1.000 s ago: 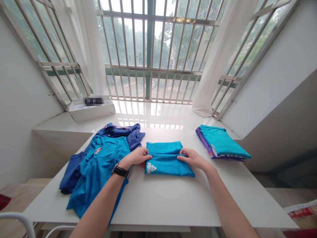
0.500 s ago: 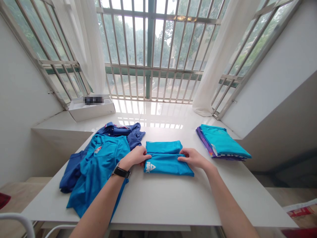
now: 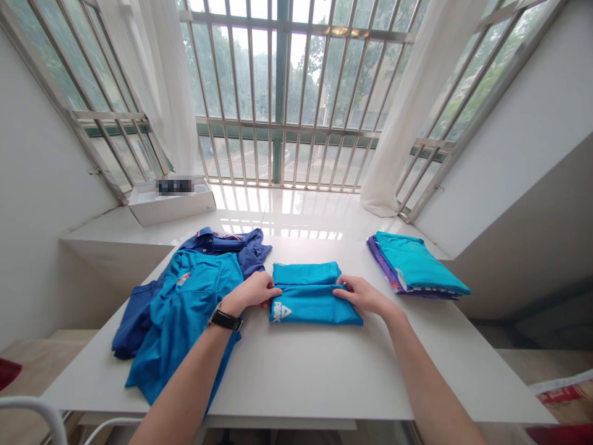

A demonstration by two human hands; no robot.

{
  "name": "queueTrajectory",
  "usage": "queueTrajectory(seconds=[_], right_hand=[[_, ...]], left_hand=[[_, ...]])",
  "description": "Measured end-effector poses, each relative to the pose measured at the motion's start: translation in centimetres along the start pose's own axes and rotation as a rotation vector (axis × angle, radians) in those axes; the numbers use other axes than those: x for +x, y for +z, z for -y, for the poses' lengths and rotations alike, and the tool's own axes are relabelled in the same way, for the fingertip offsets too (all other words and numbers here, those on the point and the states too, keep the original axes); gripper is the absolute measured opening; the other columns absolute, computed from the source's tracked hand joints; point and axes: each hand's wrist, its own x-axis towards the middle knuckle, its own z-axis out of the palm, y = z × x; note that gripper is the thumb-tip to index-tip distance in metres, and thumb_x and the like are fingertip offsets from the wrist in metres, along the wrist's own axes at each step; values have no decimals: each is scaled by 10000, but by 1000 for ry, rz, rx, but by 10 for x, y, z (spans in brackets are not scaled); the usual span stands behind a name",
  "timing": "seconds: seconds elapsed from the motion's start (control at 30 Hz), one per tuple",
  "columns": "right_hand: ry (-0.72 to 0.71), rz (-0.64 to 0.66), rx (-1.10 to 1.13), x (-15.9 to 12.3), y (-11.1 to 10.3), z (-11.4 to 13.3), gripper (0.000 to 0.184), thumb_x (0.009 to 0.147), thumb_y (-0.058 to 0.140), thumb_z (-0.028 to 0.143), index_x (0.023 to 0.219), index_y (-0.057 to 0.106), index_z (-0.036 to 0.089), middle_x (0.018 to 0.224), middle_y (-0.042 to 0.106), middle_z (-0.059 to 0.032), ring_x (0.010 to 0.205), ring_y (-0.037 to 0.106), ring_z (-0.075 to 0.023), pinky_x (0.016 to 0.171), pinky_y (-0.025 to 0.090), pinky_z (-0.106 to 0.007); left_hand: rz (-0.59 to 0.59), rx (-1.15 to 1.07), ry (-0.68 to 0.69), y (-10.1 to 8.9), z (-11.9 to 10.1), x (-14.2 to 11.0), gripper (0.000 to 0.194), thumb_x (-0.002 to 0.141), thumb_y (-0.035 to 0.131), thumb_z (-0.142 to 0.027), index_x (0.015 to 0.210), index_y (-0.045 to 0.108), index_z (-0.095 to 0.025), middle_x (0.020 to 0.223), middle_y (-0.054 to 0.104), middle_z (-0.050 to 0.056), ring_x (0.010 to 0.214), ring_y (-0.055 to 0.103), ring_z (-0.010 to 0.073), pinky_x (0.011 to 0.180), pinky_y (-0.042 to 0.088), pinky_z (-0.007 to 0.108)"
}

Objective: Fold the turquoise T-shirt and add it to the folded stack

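Note:
A folded bright-blue garment point(image 3: 315, 304) with a white triangle logo and lettering lies in front of me on the white table. It forms two flat bands, one behind the other. At its left edge, my left hand point(image 3: 254, 290), wearing a black watch on the wrist, is closed on the fabric, thumb on top and fingers curled underneath. My right hand point(image 3: 364, 293) pinches the right edge in the same way. Beside my left forearm lies a loose blue shirt point(image 3: 194, 303), spread over a dark-blue polo shirt point(image 3: 217, 242).
A stack of folded clothes point(image 3: 417, 266), turquoise on top and purple below, sits at the table's right. On the window sill at the left stands a white open box point(image 3: 173, 210). White curtains point(image 3: 407, 123) hang by the barred window. The white table point(image 3: 315, 377) ends just in front of me.
Almost nothing differs. The front band's fold edge has shifted slightly away from me, with both hands keeping their hold on the edges.

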Motion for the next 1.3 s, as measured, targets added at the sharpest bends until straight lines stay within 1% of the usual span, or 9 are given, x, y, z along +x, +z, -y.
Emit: queueTrajectory(seconds=[0.23, 0.37, 0.5, 0.73, 0.9, 1.03, 1.13, 1.23, 1.3], right_hand=[[14, -36, 2, 3, 5, -5, 337, 904, 493, 536, 885, 584, 212, 843, 615, -15, 788, 566, -193, 699, 402, -294], [48, -39, -19, 1, 4, -4, 339, 884, 519, 539, 823, 569, 209, 796, 614, -9, 742, 562, -186, 653, 385, -281], [75, -33, -16, 0, 2, -4, 341, 868, 538, 535, 793, 573, 204, 766, 622, -7, 715, 564, -182, 622, 373, -270], [46, -30, -72, 1, 1, -6, 393, 887, 506, 539, 698, 549, 197, 706, 599, -1, 665, 538, -165, 592, 344, -267], [44, -56, -95, 3, 2, -6, 424, 921, 445, 523, 679, 556, 194, 694, 621, -13, 656, 545, -166, 602, 344, -274], [68, -70, -100, 2, 2, -6, 410, 902, 476, 525, 687, 580, 192, 696, 641, -21, 650, 552, -169, 590, 340, -271], [76, -82, -103, 2, 3, -6, 406, 888, 500, 536, 690, 587, 192, 695, 645, -20, 645, 550, -165, 579, 333, -267], [80, -90, -110, 1, 3, -7, 407, 883, 508, 538, 678, 572, 192, 677, 635, -14, 632, 541, -158, 567, 324, -261], [89, -91, -116, 2, 4, -8, 405, 881, 512, 534, 670, 564, 193, 668, 630, -13, 629, 540, -158, 562, 323, -258]], left_hand=[[35, -22, -17, 1, 2, 2, 375, 865, 504, -490, 659, 557, -181, 548, 662, 41, 516, 642, 182, 563, 449, 254], [34, -9, -45, 2, 2, 2, 371, 864, 512, -487, 650, 541, -185, 541, 663, 44, 508, 644, 182, 516, 431, 243], [17, 17, -43, 3, 1, 2, 389, 860, 519, -485, 608, 521, -188, 526, 654, 44, 516, 642, 182, 515, 425, 240], [-9, 34, -11, 1, 0, -1, 371, 851, 525, -463, 604, 537, -187, 532, 647, 40, 531, 624, 174, 551, 412, 253], [-87, 123, 15, -1, 0, -1, 359, 831, 553, -472, 613, 546, -188, 540, 626, 27, 558, 596, 172, 540, 365, 263], [-222, 224, 5, -2, -2, 0, 301, 767, 645, -462, 658, 575, -190, 700, 656, 35, 664, 593, 186, 521, 308, 268], [-272, 264, -14, 0, -7, -1, 209, 757, 665, -379, 689, 581, -200, 753, 658, 25, 730, 592, 189, 533, 294, 258], [-288, 274, 79, 4, -14, -4, 164, 799, 626, -341, 717, 582, -206, 738, 651, 14, 727, 576, 177, 555, 294, 252], [-240, 235, 200, 7, -20, -6, 200, 848, 587, -384, 754, 598, -207, 735, 653, 8, 685, 559, 159, 560, 301, 248]])
